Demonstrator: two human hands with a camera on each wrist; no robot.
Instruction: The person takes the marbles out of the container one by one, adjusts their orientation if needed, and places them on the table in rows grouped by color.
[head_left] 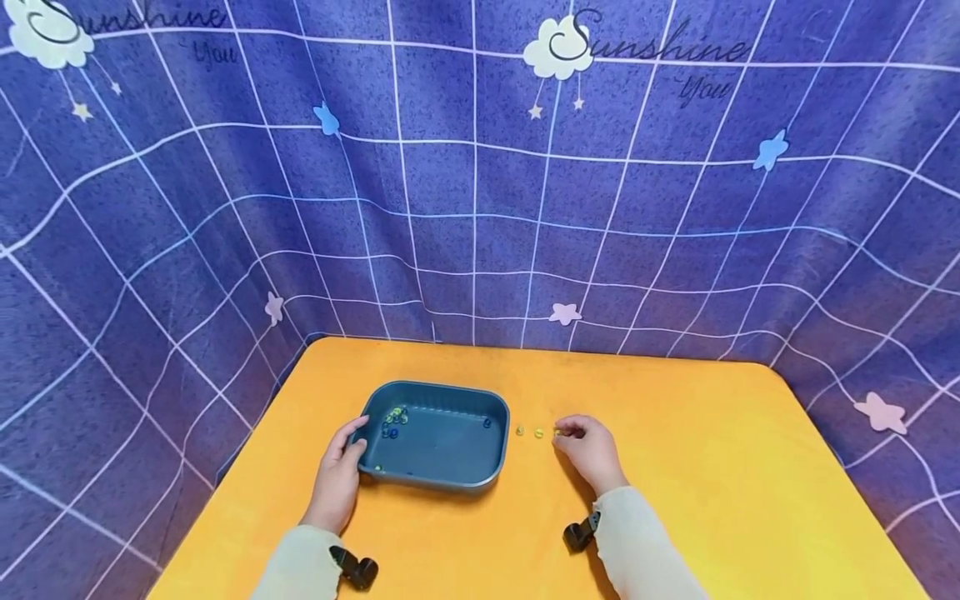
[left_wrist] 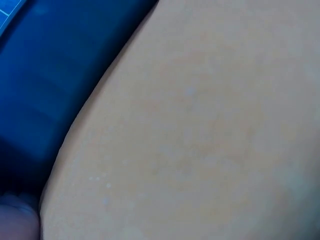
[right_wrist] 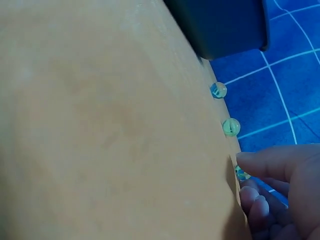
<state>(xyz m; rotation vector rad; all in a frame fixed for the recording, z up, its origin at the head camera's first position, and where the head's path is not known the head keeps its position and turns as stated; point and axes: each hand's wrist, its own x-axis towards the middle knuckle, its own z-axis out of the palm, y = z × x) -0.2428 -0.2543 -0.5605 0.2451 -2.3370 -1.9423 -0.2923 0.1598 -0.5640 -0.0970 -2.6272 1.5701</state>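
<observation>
sleeves (head_left: 296, 567): pale, with a small black wrist camera (head_left: 360, 572) at each cuff.
left hand (head_left: 337, 483): fingers and thumb curled over the left end of a dark blue tray (head_left: 450, 454), gripping its rim.
right hand (head_left: 592, 454): thumb and fingers nearly together, pinching a clear marble (right_wrist: 242, 173) down at the table (head_left: 712, 467).
tray: rectangular with rounded corners, sitting on the table to the left of the right hand.
loose marbles (right_wrist: 231, 127): two, apart from each other, in a row between the tray and the pinched one.
marbles in the tray (head_left: 395, 419): yellowish and dark blue, clustered near the left end; one by the right wall, one near the front left corner.
table: orange-yellow top.
fabric backdrop (head_left: 472, 183): purple-blue, pale grid lines, stars, clouds, "sunshine you" lettering.
</observation>
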